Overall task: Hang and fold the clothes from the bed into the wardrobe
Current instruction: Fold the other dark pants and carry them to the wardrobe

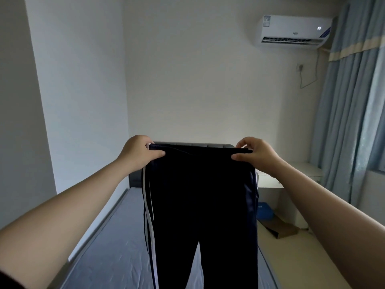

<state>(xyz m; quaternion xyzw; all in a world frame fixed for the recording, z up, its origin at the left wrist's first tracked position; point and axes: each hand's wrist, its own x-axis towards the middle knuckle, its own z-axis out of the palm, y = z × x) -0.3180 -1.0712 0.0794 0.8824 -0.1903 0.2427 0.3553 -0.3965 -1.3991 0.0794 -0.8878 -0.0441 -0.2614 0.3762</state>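
While the left hand (138,153) and right hand (257,156) each pinch a waistband corner of the dark trousers (200,195) hanging mid-frame over the bed (112,247), best keep the waistband taut and level, legs aligned, before folding in half lengthwise.

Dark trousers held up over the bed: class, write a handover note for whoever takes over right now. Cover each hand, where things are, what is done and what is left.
Left hand pinches the trousers at the waistband's left end; right hand pinches the right end.
The trousers hang straight, legs down, over the bed; the leg ends are out of frame.
Wardrobe: not in view.
Done: trousers picked up and spread by the waistband.
Left: fold or hang them, then put them in the wardrobe.
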